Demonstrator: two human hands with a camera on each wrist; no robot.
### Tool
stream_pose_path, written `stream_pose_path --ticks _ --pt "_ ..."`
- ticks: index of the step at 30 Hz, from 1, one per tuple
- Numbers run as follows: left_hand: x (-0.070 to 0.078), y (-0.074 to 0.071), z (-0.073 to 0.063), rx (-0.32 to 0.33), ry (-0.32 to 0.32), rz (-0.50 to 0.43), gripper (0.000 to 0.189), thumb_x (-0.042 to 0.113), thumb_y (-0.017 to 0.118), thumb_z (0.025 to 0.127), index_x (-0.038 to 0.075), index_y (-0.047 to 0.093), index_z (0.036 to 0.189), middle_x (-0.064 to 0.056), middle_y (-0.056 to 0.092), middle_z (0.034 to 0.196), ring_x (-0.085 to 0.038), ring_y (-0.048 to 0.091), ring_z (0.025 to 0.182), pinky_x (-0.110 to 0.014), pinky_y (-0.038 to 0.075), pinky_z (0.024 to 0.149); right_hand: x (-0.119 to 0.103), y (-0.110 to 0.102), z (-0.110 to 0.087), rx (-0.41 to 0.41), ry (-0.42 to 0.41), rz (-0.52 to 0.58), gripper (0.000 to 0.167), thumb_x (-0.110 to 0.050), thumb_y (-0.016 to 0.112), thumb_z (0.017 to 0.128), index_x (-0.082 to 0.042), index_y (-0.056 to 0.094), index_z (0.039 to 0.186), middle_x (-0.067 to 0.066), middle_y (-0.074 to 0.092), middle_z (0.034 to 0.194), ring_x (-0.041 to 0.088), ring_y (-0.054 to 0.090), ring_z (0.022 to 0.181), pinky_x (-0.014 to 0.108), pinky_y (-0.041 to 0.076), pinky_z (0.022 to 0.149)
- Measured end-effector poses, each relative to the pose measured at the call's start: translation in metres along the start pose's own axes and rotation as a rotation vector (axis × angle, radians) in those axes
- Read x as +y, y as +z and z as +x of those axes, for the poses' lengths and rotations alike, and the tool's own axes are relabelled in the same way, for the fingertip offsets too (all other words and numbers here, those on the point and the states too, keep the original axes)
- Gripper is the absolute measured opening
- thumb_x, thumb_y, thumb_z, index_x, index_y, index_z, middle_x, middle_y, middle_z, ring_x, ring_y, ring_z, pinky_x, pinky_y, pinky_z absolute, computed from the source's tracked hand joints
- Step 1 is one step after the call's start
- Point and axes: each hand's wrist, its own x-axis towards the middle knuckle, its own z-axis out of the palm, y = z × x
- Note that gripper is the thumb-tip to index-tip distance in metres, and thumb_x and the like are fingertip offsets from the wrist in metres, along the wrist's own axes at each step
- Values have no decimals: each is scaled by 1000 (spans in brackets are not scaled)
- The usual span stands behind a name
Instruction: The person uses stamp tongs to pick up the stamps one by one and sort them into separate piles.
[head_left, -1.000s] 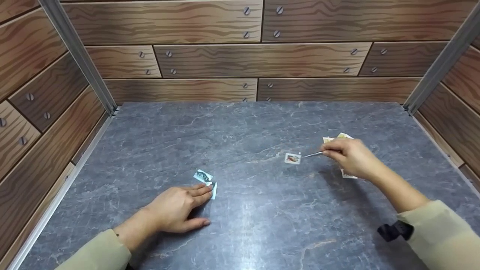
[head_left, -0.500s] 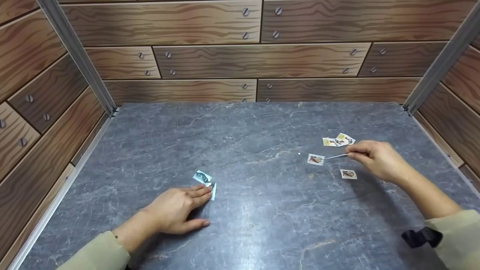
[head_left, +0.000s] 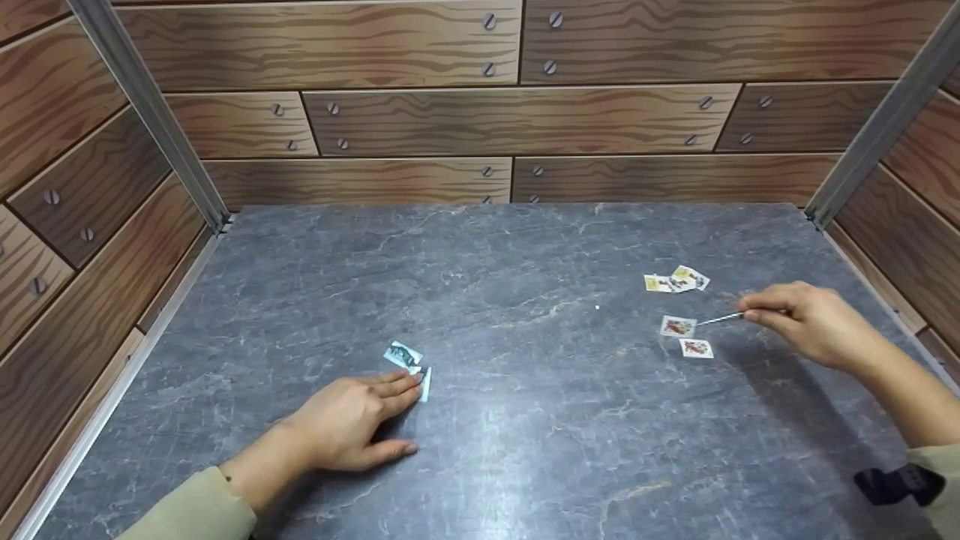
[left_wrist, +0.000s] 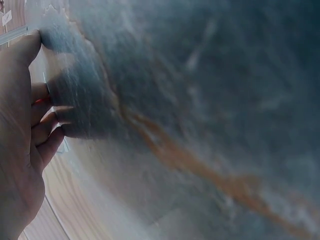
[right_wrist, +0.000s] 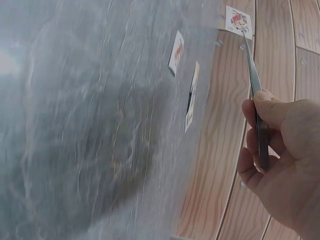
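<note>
Since the earlier frame, a small picture card (head_left: 678, 326) has been carried to the right; it is gripped at one edge by the tips of the tweezers (right_wrist: 253, 75), which are pinched between the thumb and fingers of the right hand (head_left: 810, 326). From the right wrist the card is seen held above the tabletop (head_left: 480, 255); from the head it is seen just beyond a second picture card (head_left: 697, 349) that is laid flat. Farther back, two yellow-marked cards (head_left: 657, 283) are overlapped. Two light-blue pieces (head_left: 403, 354) are set by the fingertips of the left hand (head_left: 352, 416), the nearer one partly covered by them; its fingers are laid close together, its thumb spread apart. Between both groups a white speck (head_left: 597, 307) is seen.
</note>
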Motion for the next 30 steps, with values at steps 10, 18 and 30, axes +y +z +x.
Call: stream_pose_path --ticks 10,18,30 --pt "2 -1 -1 20 8 13 72 56 60 104 -2 62 146 -18 60 150 -32 58 139 -43 51 112 19 -5 -13 -52 45 -20 19 -2 79 92 -7 83 109 13 80 107 30 70 99 47 54 85" --pt "0 -1 1 22 14 13 73 58 59 104 -2 61 147 -17 59 151 -32 57 140 -44 51 112 32 -2 -21 -72 85 -46 15 -4 80 92 -6 83 106 14 80 104 30 71 99 34 54 82" --pt "0 2 0 31 13 18 71 56 59 105 -1 62 147 -17 60 150 -31 58 139 -43 51 112 40 2 -23 -179 199 29 16 -6 72 101 2 79 112 29 75 113 54 68 107 68 54 85"
